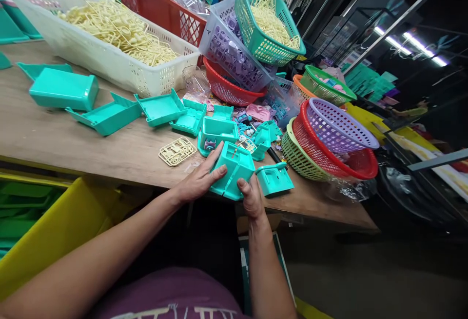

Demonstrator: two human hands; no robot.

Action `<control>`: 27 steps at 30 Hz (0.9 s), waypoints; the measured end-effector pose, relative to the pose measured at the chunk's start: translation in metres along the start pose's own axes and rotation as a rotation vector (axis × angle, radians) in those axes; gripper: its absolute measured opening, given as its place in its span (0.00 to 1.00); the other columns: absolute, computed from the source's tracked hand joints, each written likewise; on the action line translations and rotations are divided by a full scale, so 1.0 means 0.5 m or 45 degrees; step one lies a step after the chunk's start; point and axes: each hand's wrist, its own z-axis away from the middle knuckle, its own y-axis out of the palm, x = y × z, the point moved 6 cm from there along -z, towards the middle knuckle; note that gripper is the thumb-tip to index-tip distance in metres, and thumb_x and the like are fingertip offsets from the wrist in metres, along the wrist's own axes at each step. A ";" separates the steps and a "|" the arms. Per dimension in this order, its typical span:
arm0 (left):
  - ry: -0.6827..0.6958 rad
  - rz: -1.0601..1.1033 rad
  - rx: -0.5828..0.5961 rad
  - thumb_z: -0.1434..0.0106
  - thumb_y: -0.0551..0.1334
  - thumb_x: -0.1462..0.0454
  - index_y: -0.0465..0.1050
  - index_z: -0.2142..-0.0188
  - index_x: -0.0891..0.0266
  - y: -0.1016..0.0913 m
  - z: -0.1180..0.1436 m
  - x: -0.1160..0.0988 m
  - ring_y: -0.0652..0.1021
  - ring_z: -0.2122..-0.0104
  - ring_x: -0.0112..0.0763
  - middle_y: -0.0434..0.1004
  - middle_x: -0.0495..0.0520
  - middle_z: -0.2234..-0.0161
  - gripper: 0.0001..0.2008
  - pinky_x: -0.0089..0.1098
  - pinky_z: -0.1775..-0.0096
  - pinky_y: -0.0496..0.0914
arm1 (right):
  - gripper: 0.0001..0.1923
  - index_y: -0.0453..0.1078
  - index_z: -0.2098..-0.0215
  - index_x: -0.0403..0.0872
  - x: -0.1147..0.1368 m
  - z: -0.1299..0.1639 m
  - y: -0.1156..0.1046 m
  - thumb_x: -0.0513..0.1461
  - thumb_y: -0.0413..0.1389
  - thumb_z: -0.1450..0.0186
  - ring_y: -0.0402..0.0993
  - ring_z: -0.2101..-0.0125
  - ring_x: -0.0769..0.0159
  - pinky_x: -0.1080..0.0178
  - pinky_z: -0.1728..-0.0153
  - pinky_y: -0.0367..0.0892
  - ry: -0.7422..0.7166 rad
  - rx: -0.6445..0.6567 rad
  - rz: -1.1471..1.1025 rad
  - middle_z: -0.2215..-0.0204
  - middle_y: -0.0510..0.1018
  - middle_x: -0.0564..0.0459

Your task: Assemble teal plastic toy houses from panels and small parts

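Note:
Both my hands hold one teal plastic housing [234, 168] at the near edge of the wooden table [73, 143]. My left hand [201, 177] grips its left side, fingers wrapped over the top. My right hand [250, 197] grips it from below, thumb pressed on its front. A smaller teal part [275, 178] lies just right of it. A cream plastic parts frame [177, 151] lies flat to the left. Another teal housing with a sticker [216, 134] stands right behind.
Several teal shells [109, 114] lie across the table. A white crate of cream parts [109, 41], a red crate [157, 7] and stacked baskets [329, 143] crowd the back and right. A yellow bin [54, 226] stands below on the left.

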 end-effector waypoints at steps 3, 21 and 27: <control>0.005 0.019 0.024 0.37 0.54 0.38 0.37 0.28 0.58 0.004 -0.001 0.002 0.41 0.29 0.47 0.34 0.51 0.27 0.48 0.49 0.31 0.40 | 0.45 0.49 0.30 0.47 -0.002 0.003 -0.002 0.58 0.57 0.37 0.59 0.35 0.50 0.45 0.35 0.57 -0.007 0.002 -0.114 0.40 0.70 0.46; 0.090 -0.068 0.026 0.37 0.53 0.38 0.37 0.28 0.59 0.018 -0.004 0.013 0.42 0.29 0.51 0.36 0.57 0.27 0.48 0.50 0.31 0.39 | 0.42 0.52 0.32 0.47 -0.045 0.021 -0.020 0.58 0.54 0.36 0.60 0.36 0.48 0.45 0.37 0.59 0.008 -0.043 -0.110 0.39 0.68 0.44; 0.104 -0.092 0.019 0.37 0.52 0.38 0.37 0.28 0.60 0.016 -0.001 0.013 0.43 0.29 0.50 0.39 0.58 0.27 0.49 0.48 0.31 0.39 | 0.46 0.52 0.32 0.47 -0.050 0.024 -0.019 0.62 0.54 0.39 0.61 0.37 0.46 0.46 0.38 0.61 0.007 -0.035 -0.031 0.37 0.65 0.44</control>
